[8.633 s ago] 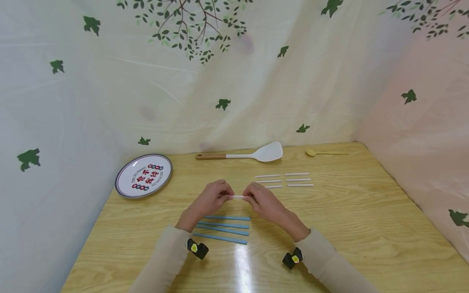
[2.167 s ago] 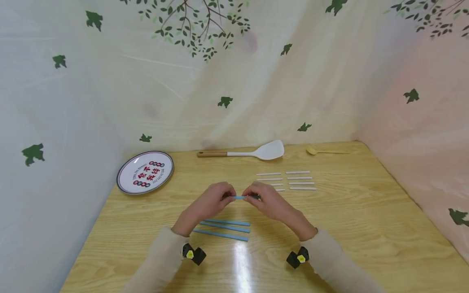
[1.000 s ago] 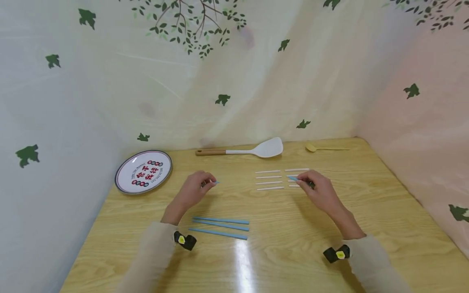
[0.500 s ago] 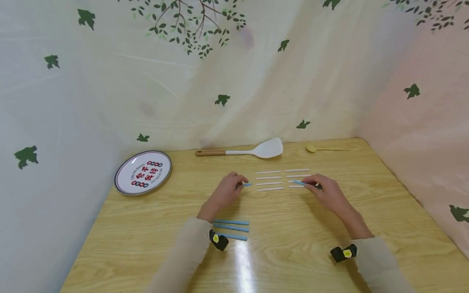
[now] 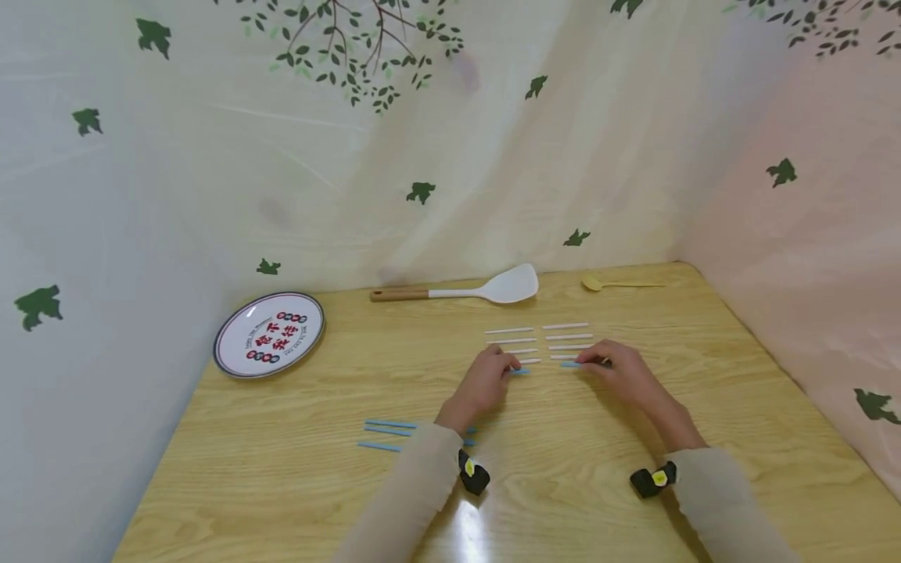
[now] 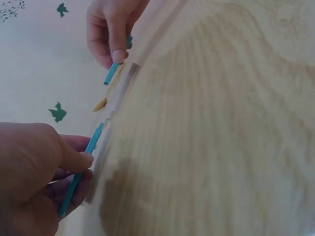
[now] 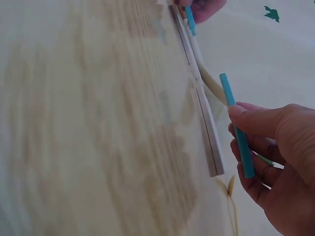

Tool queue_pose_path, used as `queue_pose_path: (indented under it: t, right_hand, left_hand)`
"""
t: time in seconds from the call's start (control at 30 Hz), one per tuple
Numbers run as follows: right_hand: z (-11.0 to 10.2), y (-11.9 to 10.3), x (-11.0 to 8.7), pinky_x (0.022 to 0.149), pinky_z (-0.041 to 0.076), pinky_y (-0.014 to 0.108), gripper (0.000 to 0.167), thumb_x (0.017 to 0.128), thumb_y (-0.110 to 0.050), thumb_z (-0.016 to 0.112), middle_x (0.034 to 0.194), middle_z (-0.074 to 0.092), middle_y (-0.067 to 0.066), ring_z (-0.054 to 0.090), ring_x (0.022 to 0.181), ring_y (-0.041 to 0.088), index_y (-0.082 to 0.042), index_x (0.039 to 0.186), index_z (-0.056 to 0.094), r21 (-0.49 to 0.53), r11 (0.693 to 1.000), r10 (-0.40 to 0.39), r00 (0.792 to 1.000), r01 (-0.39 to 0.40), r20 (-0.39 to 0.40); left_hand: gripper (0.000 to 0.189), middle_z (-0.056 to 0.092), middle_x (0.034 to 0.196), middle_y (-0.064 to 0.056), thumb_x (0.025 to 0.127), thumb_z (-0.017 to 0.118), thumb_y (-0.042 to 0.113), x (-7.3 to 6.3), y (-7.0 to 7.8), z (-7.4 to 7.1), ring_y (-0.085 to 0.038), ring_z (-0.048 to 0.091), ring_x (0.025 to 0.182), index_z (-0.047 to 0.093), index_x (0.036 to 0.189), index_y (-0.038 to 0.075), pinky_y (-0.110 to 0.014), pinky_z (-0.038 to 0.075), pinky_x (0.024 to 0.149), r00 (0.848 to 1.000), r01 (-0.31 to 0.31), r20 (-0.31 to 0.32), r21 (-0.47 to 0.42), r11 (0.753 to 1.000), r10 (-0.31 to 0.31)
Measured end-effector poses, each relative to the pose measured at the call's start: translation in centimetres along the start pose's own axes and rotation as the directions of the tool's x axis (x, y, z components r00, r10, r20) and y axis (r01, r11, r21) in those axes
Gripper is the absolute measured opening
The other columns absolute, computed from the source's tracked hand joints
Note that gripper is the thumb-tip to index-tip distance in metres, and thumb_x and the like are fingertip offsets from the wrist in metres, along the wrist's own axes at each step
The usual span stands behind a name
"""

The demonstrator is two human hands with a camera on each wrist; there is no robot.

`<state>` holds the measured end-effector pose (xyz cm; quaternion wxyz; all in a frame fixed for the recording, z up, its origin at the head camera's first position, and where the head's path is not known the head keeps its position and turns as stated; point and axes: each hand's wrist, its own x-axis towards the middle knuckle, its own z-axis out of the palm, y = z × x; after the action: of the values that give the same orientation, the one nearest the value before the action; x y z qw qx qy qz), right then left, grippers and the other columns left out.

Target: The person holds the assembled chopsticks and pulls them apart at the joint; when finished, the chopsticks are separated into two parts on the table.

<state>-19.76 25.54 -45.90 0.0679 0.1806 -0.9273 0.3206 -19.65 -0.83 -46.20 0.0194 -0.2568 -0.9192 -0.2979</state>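
Observation:
My left hand (image 5: pixel 484 385) pinches the thin half of a light-blue chopstick (image 6: pixel 92 142), which has a narrowed joint end. In my right hand (image 5: pixel 628 377) is the thicker blue chopstick half (image 7: pixel 242 142), pinched between thumb and fingers. Both halves lie level, close over the table, just in front of two columns of white chopstick halves: thin ones (image 5: pixel 511 341) on the left, thicker ones (image 5: pixel 568 337) on the right. Three whole blue chopsticks (image 5: pixel 380 447) lie nearer me, partly hidden under my left forearm.
A patterned plate (image 5: pixel 232 356) stands at the back left of the wooden table (image 5: pixel 281 469). Along the back edge lie a white spatula (image 5: pixel 510 285) with a wooden handle and a small yellow spoon (image 5: pixel 593 284). Fabric walls (image 5: pixel 450 234) enclose the table's back and sides.
A white chopstick, then a blue one, was held between both hands; the blue one came apart into halves. Both hands have carried these to the white rows, the left moving right, and lowered them.

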Motion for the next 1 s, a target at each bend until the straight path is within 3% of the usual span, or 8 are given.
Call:
queue_pose_path:
  t: [0.23,0.37,0.57,1.0]
  right_hand:
    - [0.8,0.7,-0.1,0.078,0.049,0.035,0.011,0.086,-0.006,0.068,0.098,0.068,0.008,0.061,0.092,0.023,-0.009,0.096,0.073,0.019,1.0,-0.013,0.999,0.012,0.035]
    - [1.2,1.1,-0.2,0.08,0.05,0.037,0.013,0.087,-0.007,0.068,0.1,0.068,0.007,0.062,0.094,0.026,-0.01,0.098,0.074,0.009,1.0,-0.024,0.999,0.023,0.046]
    - [1.5,1.2,-0.1,0.078,0.049,0.034,0.015,0.087,-0.008,0.068,0.098,0.066,0.004,0.061,0.09,0.02,-0.012,0.1,0.075,-0.01,1.0,-0.022,0.999,0.023,0.046]
    - [1.6,1.3,0.1,0.073,0.047,0.029,0.016,0.087,-0.008,0.069,0.095,0.063,0.002,0.057,0.085,0.015,-0.013,0.1,0.075,-0.029,0.999,-0.036,0.998,0.038,0.054]
  left_hand:
    - [0.016,0.055,0.091,-0.003,0.089,0.059,0.0,0.4,0.9,1.9,-0.018,0.055,0.085,0.069,0.098,0.01,-0.025,0.047,0.079,0.995,0.075,-0.073,0.089,0.993,-0.069]
    - [0.015,0.057,0.091,-0.002,0.089,0.061,0.002,0.5,1.2,2.3,-0.02,0.056,0.085,0.069,0.096,0.012,-0.027,0.048,0.079,0.99,0.088,-0.119,0.126,0.988,-0.073]
    - [0.017,0.058,0.095,-0.002,0.09,0.059,0.002,0.6,1.3,2.4,-0.019,0.056,0.09,0.07,0.098,0.013,-0.028,0.047,0.082,0.99,0.106,-0.108,0.141,0.984,-0.091]
    - [0.02,0.059,0.093,-0.002,0.088,0.06,0.0,0.7,1.2,2.2,-0.019,0.058,0.089,0.072,0.098,0.012,-0.026,0.048,0.082,0.994,0.075,-0.093,0.149,0.986,-0.062]
